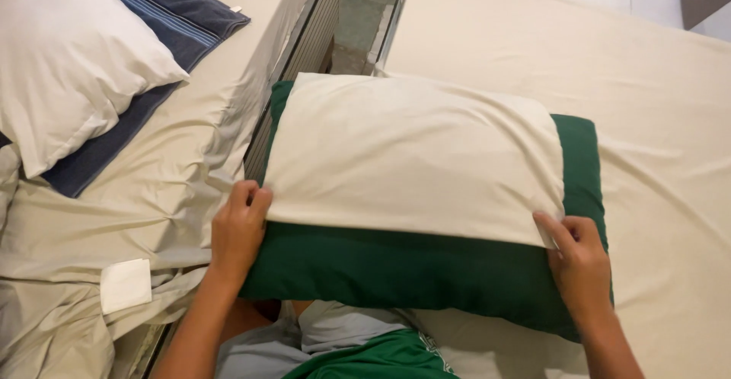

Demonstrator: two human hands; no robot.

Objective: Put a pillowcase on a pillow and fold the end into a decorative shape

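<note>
pillow position: green pillow [426,272] lies across the near edge of the right bed [655,97], straight ahead of the person, its left end sticking out over the gap between the beds
long axis: runs left to right, square to the person's view
pillowcase: cream pillowcase [415,158] covers the far part of the pillow; its open edge runs along the long axis, with a green band bare on the near side and a strip bare at the right end
left hand: left hand [237,230] pinches the near left corner of the pillowcase, fingers curled over the edge
right hand: right hand [580,261] pinches the near right corner, thumb on top of the cloth
nearer hand: both sit on the same edge, one at each corner, about equally close
pillow look: deep green, plump, smooth cloth
pillowcase look: plain cream, a few soft creases, near edge taut between the hands
left bed: left bed [152,196] holds a white pillow [68,59] on a blue towel [164,25], well apart from the hands
</note>
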